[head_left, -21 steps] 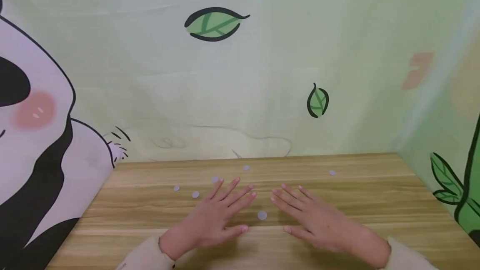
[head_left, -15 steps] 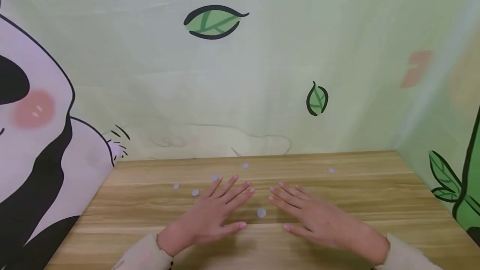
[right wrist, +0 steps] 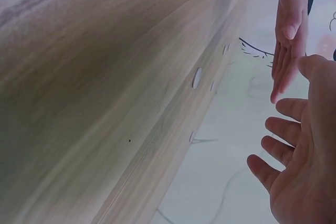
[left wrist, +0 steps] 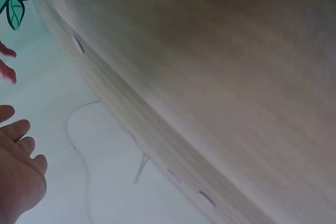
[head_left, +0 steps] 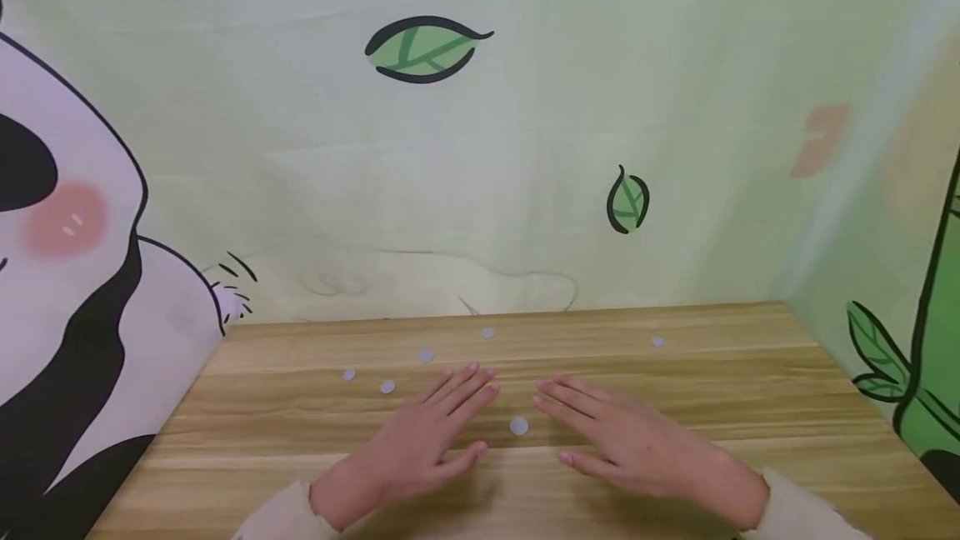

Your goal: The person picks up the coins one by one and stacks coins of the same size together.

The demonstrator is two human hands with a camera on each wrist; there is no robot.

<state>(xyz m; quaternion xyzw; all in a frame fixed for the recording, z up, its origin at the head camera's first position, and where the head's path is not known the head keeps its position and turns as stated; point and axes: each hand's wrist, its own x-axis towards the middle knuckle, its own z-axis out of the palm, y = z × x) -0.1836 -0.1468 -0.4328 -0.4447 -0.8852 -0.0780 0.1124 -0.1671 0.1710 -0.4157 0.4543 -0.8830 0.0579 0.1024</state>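
Hands flat, fingers straight: left hand (head_left: pixel 420 444) and right hand (head_left: pixel 630 448) flank one disc (head_left: pixel 518 426) on the bench (head_left: pixel 750 407); nothing gripped, five discs scattered beyond.

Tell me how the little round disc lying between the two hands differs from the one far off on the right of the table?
The disc between the hands lies near the table's front, flanked by the left hand and right hand; the far right disc sits alone near the wall. The near disc looks larger, though being closer may explain that. Both are pale, round, flat on the wood and untouched.
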